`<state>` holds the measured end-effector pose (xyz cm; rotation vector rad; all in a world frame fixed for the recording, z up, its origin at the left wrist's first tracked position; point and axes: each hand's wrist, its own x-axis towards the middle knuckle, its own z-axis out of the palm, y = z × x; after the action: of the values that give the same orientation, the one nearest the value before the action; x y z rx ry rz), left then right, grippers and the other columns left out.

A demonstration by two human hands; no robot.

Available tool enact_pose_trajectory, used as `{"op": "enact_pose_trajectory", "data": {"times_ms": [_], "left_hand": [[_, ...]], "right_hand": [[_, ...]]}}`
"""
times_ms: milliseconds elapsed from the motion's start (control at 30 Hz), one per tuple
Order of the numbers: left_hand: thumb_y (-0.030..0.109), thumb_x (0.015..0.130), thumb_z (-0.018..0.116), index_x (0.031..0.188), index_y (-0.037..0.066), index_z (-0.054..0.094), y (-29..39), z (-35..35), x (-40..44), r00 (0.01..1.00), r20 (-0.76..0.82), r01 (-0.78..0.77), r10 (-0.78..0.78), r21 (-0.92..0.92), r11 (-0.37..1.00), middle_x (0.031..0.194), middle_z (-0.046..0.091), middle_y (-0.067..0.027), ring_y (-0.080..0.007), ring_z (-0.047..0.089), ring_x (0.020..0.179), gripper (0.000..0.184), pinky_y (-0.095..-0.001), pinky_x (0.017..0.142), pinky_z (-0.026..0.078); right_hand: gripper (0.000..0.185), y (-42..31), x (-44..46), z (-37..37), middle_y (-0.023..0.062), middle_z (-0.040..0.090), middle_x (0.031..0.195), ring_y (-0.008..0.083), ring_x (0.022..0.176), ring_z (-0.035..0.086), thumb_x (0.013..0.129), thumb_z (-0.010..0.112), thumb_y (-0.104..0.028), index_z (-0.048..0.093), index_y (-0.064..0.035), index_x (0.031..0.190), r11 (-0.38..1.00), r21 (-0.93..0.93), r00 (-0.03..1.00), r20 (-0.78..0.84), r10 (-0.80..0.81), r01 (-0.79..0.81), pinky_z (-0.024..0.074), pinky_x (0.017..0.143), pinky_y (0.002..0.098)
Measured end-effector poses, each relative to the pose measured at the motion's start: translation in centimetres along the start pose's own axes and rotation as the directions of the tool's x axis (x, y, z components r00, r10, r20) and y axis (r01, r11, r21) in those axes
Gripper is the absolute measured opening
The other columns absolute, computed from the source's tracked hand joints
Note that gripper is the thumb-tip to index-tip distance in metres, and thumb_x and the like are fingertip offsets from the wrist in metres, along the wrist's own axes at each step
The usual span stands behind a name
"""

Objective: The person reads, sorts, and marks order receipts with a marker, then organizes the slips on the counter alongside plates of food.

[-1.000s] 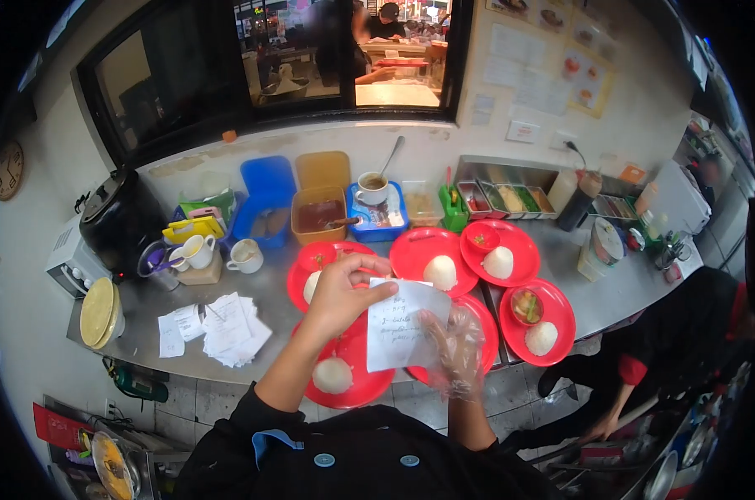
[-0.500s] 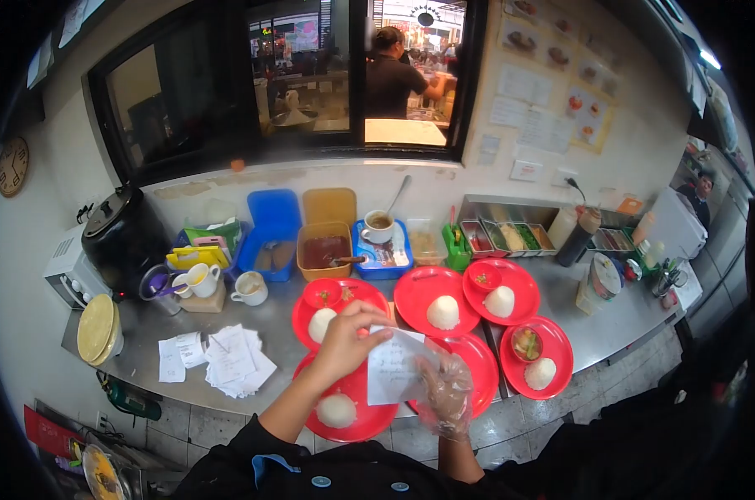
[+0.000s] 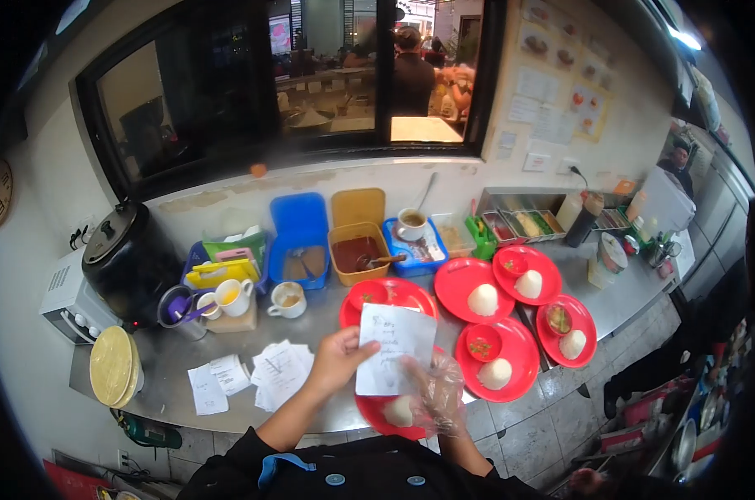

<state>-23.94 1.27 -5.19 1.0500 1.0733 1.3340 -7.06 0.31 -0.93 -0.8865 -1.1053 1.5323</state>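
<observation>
A handwritten paper slip [image 3: 397, 342] is held up over the red plates, its writing facing me. My left hand [image 3: 342, 360] pinches the slip's left edge between thumb and fingers. Clad in a clear plastic glove, my right hand [image 3: 438, 387] grips the lower right edge, its fingers over the paper. Behind the slip lies a red plate [image 3: 415, 297] with a small red bowl [image 3: 367, 292]. Below the hands, another red plate [image 3: 377, 414] carries a rice mound [image 3: 400, 411], partly covered. To the right, a red plate [image 3: 525, 367] bears rice and a small red bowl [image 3: 482, 341].
More red plates with rice [image 3: 482, 300] stand on the steel counter [image 3: 165, 385]. Several paper slips [image 3: 282, 372] lie at left, near mugs [image 3: 287, 300] and a black cooker [image 3: 132, 254]. Along the wall are a brown sauce tub [image 3: 359, 250], blue tubs and topping trays [image 3: 527, 223].
The slip has turned upright and squarer to me, with my left thumb now on its front. My view has shifted, so the counter's contents appear further right and a right-hand plate's bowl now shows.
</observation>
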Motion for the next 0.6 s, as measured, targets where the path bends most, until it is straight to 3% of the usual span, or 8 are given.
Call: {"op": "enact_pose_trajectory", "data": {"times_ms": [100,167,267,333,400,467,533,600], "left_hand": [[0.003,0.083,0.057,0.105,-0.002,0.054,-0.7,-5.0,-2.0,0.989,-0.131,-0.075,0.073,-0.009,0.997,0.093,0.063,-0.0080,-0.0114,0.059,0.083,0.022,-0.0242,0.074,0.047],[0.003,0.084,0.055,0.106,-0.002,0.053,-1.0,-9.9,-3.1,0.936,-0.303,-0.191,0.179,-0.011,0.981,0.097,0.063,-0.0095,-0.0119,0.059,0.083,0.023,-0.0247,0.075,0.047],[-0.002,0.082,0.051,0.110,-0.002,0.050,0.3,-17.8,-5.6,0.811,-0.537,-0.282,0.231,-0.013,0.959,0.105,0.059,-0.0096,-0.0147,0.056,0.095,0.028,-0.0275,0.084,0.043],[-0.007,0.079,0.046,0.109,-0.002,0.050,1.1,-24.0,-8.2,0.687,-0.647,-0.285,0.329,0.177,0.942,0.099,0.059,-0.0078,-0.0145,0.057,0.089,0.031,-0.0267,0.080,0.044],[-0.007,0.077,0.046,0.108,-0.003,0.050,1.5,-29.6,-12.7,0.588,-0.733,-0.231,0.342,0.253,0.939,0.098,0.059,-0.0075,-0.0141,0.056,0.090,0.031,-0.0266,0.081,0.043],[-0.007,0.075,0.047,0.111,-0.003,0.050,1.8,-33.8,-16.9,0.495,-0.823,0.061,0.281,0.355,0.933,0.095,0.059,-0.0077,-0.0143,0.056,0.085,0.036,-0.0264,0.076,0.043],[-0.004,0.075,0.048,0.109,-0.003,0.052,-1.7,-38.1,-21.0,0.439,-0.853,0.134,0.284,0.374,0.918,0.091,0.060,-0.0090,-0.0154,0.057,0.080,0.035,-0.0274,0.071,0.044],[-0.002,0.074,0.050,0.107,-0.003,0.054,-5.5,-40.9,-24.2,0.396,-0.873,0.195,0.286,0.384,0.902,0.087,0.060,-0.0103,-0.0166,0.057,0.076,0.033,-0.0284,0.067,0.045]], "right_hand": [[0.025,3.0,-0.3,1.9,0.0104,0.062,0.088,0.0124,0.078,0.058,0.085,0.056,-0.011,0.055,0.0064,0.104,0.982,-0.165,0.980,0.161,0.115,-0.088,0.0455,0.071,0.0254],[0.026,5.4,-0.5,3.6,0.0116,0.062,0.088,0.0140,0.077,0.058,0.085,0.056,-0.012,0.055,0.0068,0.104,0.987,-0.078,0.975,0.166,0.150,-0.139,0.0460,0.072,0.0267],[0.028,7.4,-0.2,5.3,0.0136,0.062,0.087,0.0168,0.077,0.060,0.085,0.057,-0.015,0.056,0.0073,0.101,0.983,-0.053,0.966,0.180,0.185,-0.178,0.0475,0.073,0.0296],[0.026,8.3,-0.3,6.4,0.0139,0.062,0.087,0.0162,0.076,0.060,0.085,0.057,-0.014,0.057,0.0074,0.099,0.988,-0.060,0.980,0.139,0.146,-0.139,0.0480,0.071,0.0283],[0.024,9.0,-0.3,7.5,0.0144,0.062,0.089,0.0169,0.074,0.060,0.085,0.057,-0.012,0.057,0.0077,0.098,0.984,-0.126,0.983,0.119,0.139,-0.124,0.0485,0.069,0.0278],[0.023,9.5,-0.3,8.7,0.0176,0.060,0.095,0.0183,0.071,0.061,0.085,0.057,-0.010,0.055,0.0080,0.100,0.990,-0.083,0.988,0.098,0.123,-0.115,0.0497,0.065,0.0272],[0.025,9.5,-0.6,10.4,0.0121,0.057,0.074,0.0166,0.062,0.054,0.081,0.058,-0.007,0.055,0.0090,0.100,0.989,-0.040,0.990,0.008,0.140,-0.140,0.0453,0.060,0.0258],[0.022,9.7,-0.1,10.0,0.0149,0.060,0.080,0.0176,0.066,0.058,0.083,0.057,-0.008,0.055,0.0078,0.099,0.982,-0.111,0.983,0.082,0.165,-0.155,0.0475,0.062,0.0265]]}}
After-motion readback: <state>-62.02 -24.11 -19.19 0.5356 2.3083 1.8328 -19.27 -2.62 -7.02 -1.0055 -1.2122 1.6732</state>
